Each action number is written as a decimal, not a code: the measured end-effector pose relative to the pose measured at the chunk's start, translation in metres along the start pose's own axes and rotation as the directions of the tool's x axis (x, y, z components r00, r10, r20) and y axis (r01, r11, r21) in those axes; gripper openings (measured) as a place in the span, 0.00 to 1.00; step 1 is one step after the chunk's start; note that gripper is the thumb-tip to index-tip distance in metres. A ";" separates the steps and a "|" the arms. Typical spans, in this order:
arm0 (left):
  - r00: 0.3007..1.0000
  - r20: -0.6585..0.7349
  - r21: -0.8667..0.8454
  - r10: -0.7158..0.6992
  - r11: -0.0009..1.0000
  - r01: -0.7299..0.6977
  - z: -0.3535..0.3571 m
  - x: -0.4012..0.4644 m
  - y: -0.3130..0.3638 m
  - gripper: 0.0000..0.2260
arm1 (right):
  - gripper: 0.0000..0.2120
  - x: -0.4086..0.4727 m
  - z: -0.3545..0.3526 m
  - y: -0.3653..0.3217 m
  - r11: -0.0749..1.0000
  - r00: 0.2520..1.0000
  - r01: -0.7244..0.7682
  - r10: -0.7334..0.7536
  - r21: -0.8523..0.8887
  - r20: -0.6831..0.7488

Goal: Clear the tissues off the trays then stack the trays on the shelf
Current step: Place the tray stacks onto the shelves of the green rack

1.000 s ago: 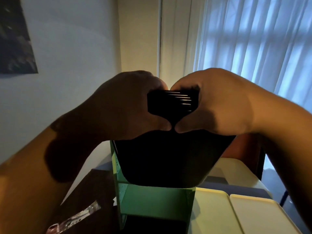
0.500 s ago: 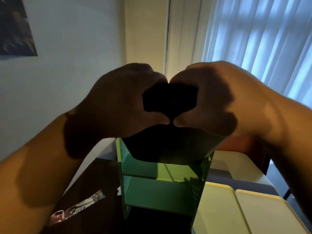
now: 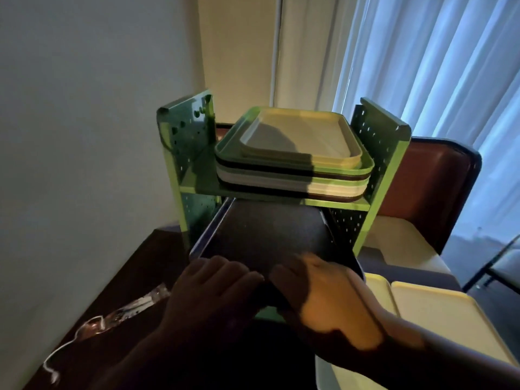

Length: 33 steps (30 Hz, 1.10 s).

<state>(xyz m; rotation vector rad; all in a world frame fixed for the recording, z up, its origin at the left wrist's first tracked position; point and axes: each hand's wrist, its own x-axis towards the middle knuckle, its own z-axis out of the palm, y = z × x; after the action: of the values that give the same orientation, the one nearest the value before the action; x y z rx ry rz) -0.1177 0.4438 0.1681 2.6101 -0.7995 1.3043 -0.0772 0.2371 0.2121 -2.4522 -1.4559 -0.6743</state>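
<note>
A second ago I have the dark tray [image 3: 270, 235] up high in front of my face, with both hands gripping its edge. Now it is down low and partly inside the green shelf [image 3: 374, 153]. It sits in the lower space, under the shelf board. The far end is in, and the near end sticks out toward me.

My left hand [image 3: 208, 291] and my right hand [image 3: 323, 294] are side by side on the near edge of the tray. The fingers [image 3: 225, 266] of both hands lie on top of the rim and bend down a little. I cannot see if my thumbs hook under the tray, so I cannot tell if I am holding it or just pushing it.

On the top board there is a pile of trays [image 3: 292, 164]. A pale yellow one is on top, a green one is under it, and more are below.

This means the dark tray is nearly put away. I think it just needs a push to go all the way in. It looks close to the shelf's side walls, so it could catch if it goes in crooked.

There are more pale trays [image 3: 439, 313] on the tabletop [image 3: 157, 254] to my right, so I think the job is not done. A clear plastic wrapper [image 3: 123, 313] lies on the left. I do not see any tissues.
</note>
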 end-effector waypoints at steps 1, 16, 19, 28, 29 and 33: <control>0.999 0.042 -0.020 -0.010 1.000 0.011 0.010 -0.010 -0.003 0.15 | 0.12 -0.001 0.011 0.006 1.000 0.997 0.003 -0.001 -0.021 0.080; 0.827 0.432 -0.012 -0.360 0.914 0.405 0.070 -0.004 -0.009 0.18 | 0.21 -0.001 0.076 0.052 0.952 0.904 -0.305 0.294 -0.016 0.311; 0.828 0.418 -0.125 -0.373 0.879 0.460 0.069 0.015 0.007 0.20 | 0.20 -0.007 0.063 0.055 0.949 0.903 -0.302 0.255 0.088 0.345; 0.873 0.272 -0.620 -0.406 0.620 0.481 0.091 0.049 0.123 0.18 | 0.16 -0.141 0.064 0.071 0.857 0.893 -0.405 0.445 0.319 -0.062; 0.867 0.297 -0.652 -0.400 0.578 0.490 0.101 0.051 0.136 0.18 | 0.16 -0.159 0.066 0.079 0.829 0.863 -0.470 0.504 0.303 -0.042; 0.818 0.492 -0.682 -0.300 0.451 0.576 0.155 0.056 0.183 0.14 | 0.16 -0.230 0.074 0.117 0.638 0.672 -0.733 0.733 0.236 0.105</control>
<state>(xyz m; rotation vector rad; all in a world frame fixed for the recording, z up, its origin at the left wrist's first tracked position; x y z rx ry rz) -0.0724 0.2143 0.0920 1.9960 -0.4826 0.2284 -0.0486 0.0314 0.0415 -2.4980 -0.3725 -0.2668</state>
